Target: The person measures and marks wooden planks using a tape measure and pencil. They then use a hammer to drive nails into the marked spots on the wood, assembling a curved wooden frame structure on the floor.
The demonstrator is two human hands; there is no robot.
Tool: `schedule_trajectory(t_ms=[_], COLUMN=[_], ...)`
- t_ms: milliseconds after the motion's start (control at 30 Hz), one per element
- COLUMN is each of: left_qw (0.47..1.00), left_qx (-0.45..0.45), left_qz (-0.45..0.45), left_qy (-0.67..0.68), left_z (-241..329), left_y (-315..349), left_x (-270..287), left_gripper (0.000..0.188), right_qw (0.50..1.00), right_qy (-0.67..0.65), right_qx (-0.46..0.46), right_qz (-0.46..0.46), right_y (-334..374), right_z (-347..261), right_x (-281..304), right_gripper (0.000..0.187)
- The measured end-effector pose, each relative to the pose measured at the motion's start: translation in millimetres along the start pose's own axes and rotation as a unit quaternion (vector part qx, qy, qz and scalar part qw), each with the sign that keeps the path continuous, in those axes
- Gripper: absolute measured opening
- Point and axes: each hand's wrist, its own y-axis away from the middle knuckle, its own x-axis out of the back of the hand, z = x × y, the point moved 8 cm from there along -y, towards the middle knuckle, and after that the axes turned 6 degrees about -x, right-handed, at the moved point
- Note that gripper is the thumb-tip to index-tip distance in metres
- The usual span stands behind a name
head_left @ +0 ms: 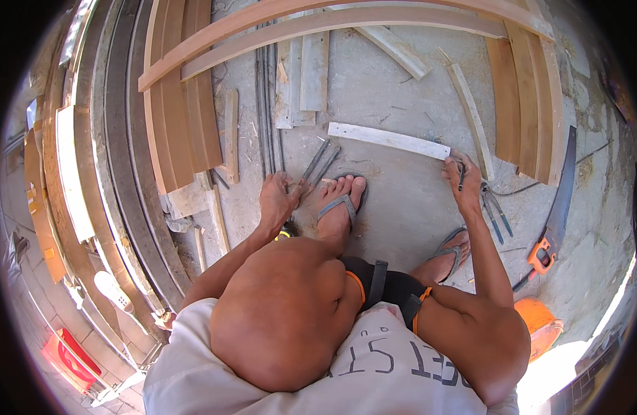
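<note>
My right hand (pixel 465 178) pinches the near-right end of a white-painted wooden strip (pixel 391 138), which lies angled across the concrete. A short dark pen-like stick (pixel 461 177) is also tucked between its fingers. Low by the floor, my left hand (pixel 278 198) has its fingers curled in beside my sandalled left foot. Two short grey metal bars (pixel 322 160) lie just past its fingertips; what the fingers grip, if anything, is hidden. Pliers with blue handles (pixel 493 213) rest close to my right wrist.
A handsaw (pixel 562 200) with an orange handle lies at the right, above an orange object (pixel 540 326). Stacked brown boards (pixel 180 124) stand left and right, bridged by long planks (pixel 346 28). Long timbers (pixel 117 138) line the left. Wood offcuts (pixel 470 114) and thin rods (pixel 266 111) lie about.
</note>
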Motion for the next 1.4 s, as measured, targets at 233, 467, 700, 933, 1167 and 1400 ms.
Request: schedule_trajectory(t_ms=[233, 467, 700, 933, 1167, 1400], left_qw=[0.999, 0.995, 0.986, 0.941, 0.922, 0.993], left_qx=[-0.001, -0.011, 0.101, 0.281, 0.365, 0.089], left_qz=[-0.019, -0.018, 0.113, 0.19, 0.109, 0.057], left_qy=[0.042, 0.102, 0.062, 0.01, 0.069, 0.057], left_z=[19, -26, -76, -191, -160, -23], left_y=[-8, -1, 40, 163, 241, 157], left_x=[-20, -91, 15, 41, -15, 10], left_gripper=[0.037, 0.04, 0.027, 0.026, 0.031, 0.054], right_qw=[0.993, 0.98, 0.99, 0.995, 0.991, 0.982], right_qy=[0.066, 0.149, 0.097, 0.088, 0.119, 0.178], right_qx=[0.073, 0.084, 0.032, -0.006, 0.025, 0.033], right_qz=[0.07, 0.101, 0.094, 0.047, 0.057, 0.06], right_y=[10, 38, 77, 84, 83, 85], right_z=[1, -23, 22, 36, 25, 33], right_x=[-7, 11, 21, 28, 51, 57], right_gripper=[0.036, 0.035, 0.035, 0.042, 0.047, 0.041])
